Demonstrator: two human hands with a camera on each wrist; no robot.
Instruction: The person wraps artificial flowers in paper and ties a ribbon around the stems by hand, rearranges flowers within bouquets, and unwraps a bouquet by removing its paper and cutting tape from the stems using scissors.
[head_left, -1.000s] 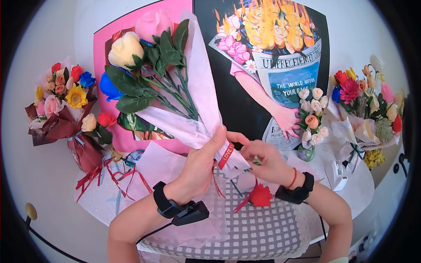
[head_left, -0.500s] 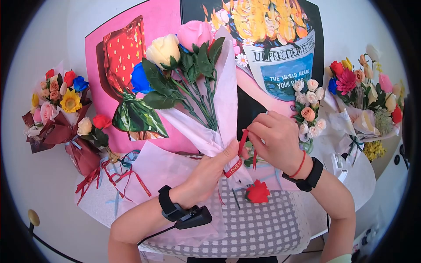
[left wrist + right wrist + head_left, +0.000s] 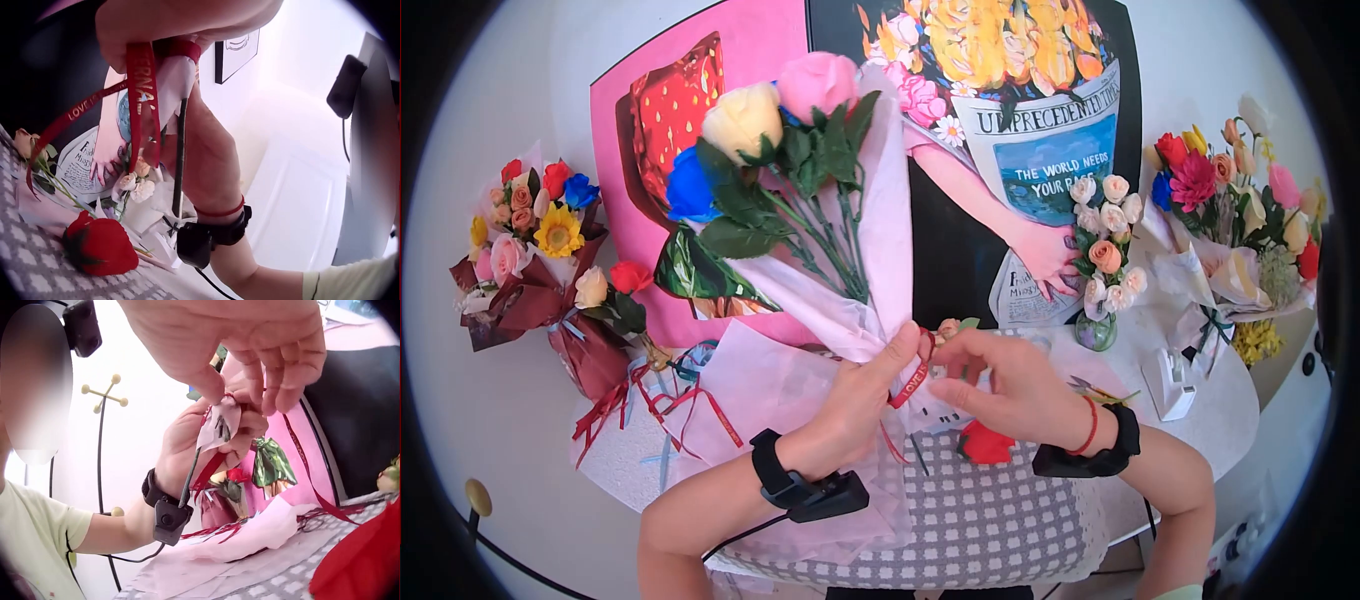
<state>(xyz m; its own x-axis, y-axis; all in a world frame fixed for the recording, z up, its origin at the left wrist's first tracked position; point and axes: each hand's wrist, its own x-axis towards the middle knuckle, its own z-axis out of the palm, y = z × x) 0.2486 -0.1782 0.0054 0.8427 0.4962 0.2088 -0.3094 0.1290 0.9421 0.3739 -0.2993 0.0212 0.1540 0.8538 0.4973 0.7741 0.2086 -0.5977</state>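
Observation:
My left hand grips a bouquet in pale pink paper low on its wrap. Pink, cream and blue roses show at its top, tilted up and left. Round the wrap lies a red lettered ribbon, just beyond my left thumb. In the left wrist view, loose lengths of ribbon hang down and one stem sticks out of the paper. My right hand is at the ribbon with bent fingers, thumb and forefinger apart. Its thumb tip overlaps the wrap in the right wrist view. A red flower lies on the cloth below.
Wrapped bouquets stand at the left and right. A glass vase of small roses is behind my right hand. Pink paper sheets and tangled ribbons lie left on the table. Two paintings lean at the back.
My right hand first reached behind the wrap, then held a raised ribbon end, and now is back low beside the wrap. The bouquet shifted right, then slightly left, in my left hand.

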